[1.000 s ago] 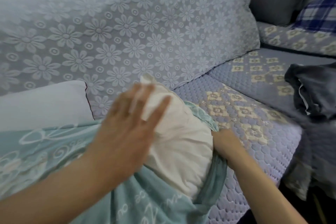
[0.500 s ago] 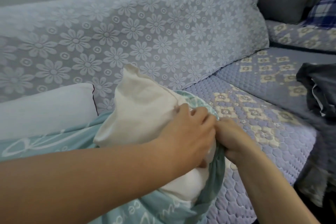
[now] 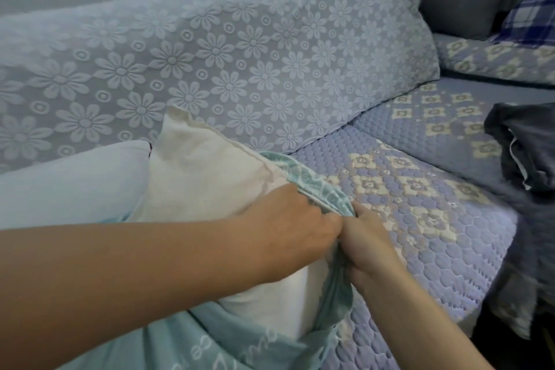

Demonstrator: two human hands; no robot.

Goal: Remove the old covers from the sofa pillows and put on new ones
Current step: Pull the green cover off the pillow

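Hands now meet at the teal cover opening beside the white pillow: left hand, flat a second ago, and right hand both pinch its edge, likely mid-covering.

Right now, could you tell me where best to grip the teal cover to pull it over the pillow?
Probably at its open hem, from the right: it bunches at the pillow's edge, where both hands pinch it.

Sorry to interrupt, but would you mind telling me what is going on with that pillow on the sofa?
A person is working on a cream fabric pillow insert that sits partly inside a teal patterned pillow cover. The left hand and the right hand both grip the cover's open edge at the pillow's side, close together. Much of the insert is uncovered. A crumpled dark grey cloth lies on the quilted sofa seat.
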